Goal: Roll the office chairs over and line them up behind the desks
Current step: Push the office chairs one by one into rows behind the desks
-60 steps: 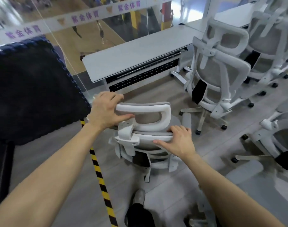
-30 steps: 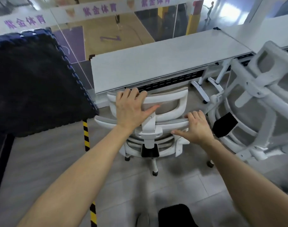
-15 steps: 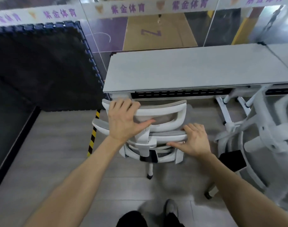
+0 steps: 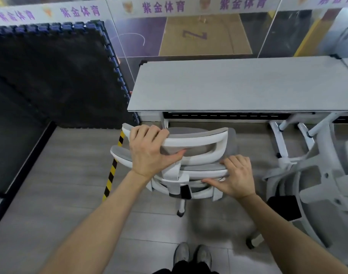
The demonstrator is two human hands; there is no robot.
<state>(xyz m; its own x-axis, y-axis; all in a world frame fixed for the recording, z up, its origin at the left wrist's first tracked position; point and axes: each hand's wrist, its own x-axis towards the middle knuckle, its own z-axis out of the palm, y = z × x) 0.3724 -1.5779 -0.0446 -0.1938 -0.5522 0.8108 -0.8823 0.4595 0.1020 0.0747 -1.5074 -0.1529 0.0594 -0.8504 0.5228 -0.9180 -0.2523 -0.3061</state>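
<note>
Left hand [image 4: 149, 153] gripping the headrest [image 4: 197, 139] of the white office chair [image 4: 189, 175], fingers curled over its top. Right hand [image 4: 236, 178] pinching the backrest edge. Just beyond both hands, the grey surface [image 4: 238, 86]; right of them, a second chair [image 4: 317, 175].

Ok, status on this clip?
Left hand grips headrest, right hand on backrest top. Office chair behind desk. Second chair close right.

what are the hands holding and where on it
Both grip the office chair: the left hand holds the headrest frame, the right hand the top edge of the backrest.
</note>
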